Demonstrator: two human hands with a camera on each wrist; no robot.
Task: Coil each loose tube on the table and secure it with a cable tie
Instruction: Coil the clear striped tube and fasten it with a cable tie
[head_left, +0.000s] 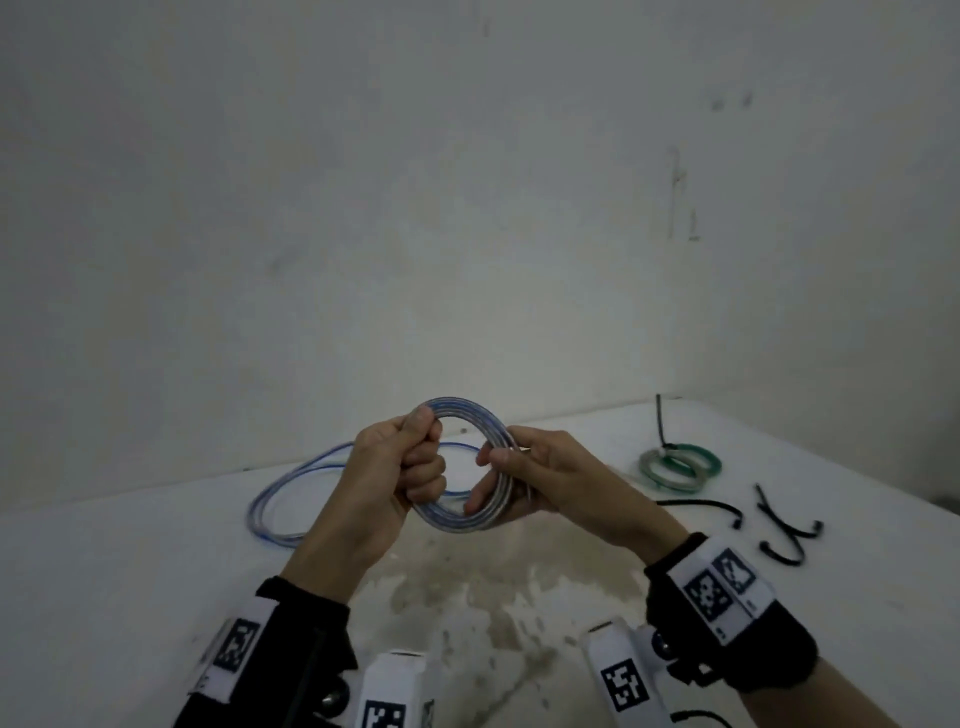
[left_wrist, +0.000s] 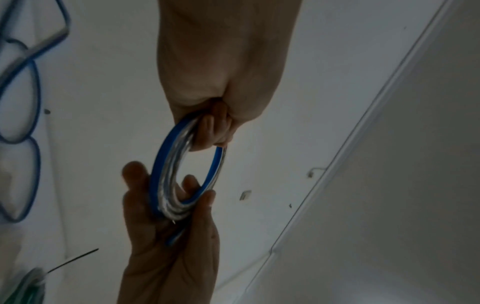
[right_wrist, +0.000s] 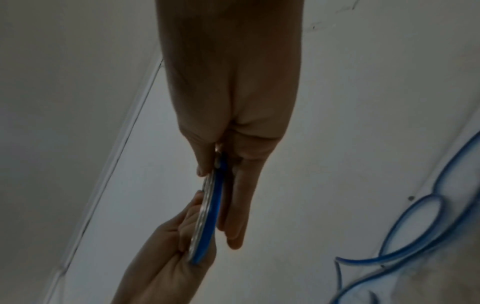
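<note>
Holding the blue tube coil (head_left: 462, 467) tight in both hands (head_left: 400, 467) (head_left: 540, 478), ready next for a black cable tie (head_left: 696, 506).

Open tabletop (head_left: 130, 597) left; cable ties (head_left: 779, 525), seemingly loose, right.

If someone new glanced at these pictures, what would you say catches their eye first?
First, the blue-and-clear tube coil held up at the centre, gripped by the left hand and the right hand. Behind it, more blue tube trails loose on the white table. To the right lie a tied green coil and spare black cable ties.
</note>
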